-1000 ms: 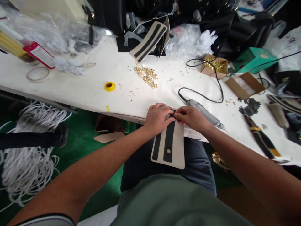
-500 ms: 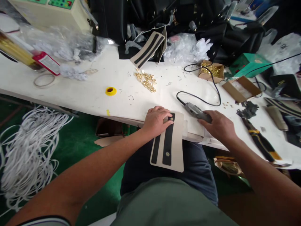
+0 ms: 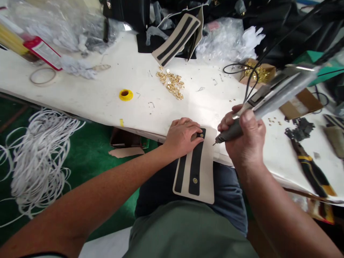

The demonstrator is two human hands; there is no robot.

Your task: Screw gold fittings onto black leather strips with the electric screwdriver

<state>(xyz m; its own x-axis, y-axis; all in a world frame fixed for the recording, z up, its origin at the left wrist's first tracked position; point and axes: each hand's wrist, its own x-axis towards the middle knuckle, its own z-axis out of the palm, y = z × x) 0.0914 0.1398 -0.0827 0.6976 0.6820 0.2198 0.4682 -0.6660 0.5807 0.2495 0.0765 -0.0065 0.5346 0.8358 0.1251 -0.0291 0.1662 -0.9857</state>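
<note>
A beige leather-like panel with two black strips lies over the table's front edge, its lower end hanging above my lap. My left hand presses on its upper end, fingers bent, thumb and forefinger beside a small round metal fitting. A second metal fitting sits low on the same strip. My right hand grips a grey corded rotary tool, fingers wrapped round its dark front end. The thin tip points down to the left, just right of the panel, apart from the fitting.
Loose gold fittings lie beyond the panel, with a yellow ring to their left. Another striped panel leans at the back. Pliers and black pieces are on the right. White cord is heaped on the floor.
My right hand has lifted the rotary tool off the table and turned it, bringing its tip close to the panel's right side. My left hand stays on the panel.
</note>
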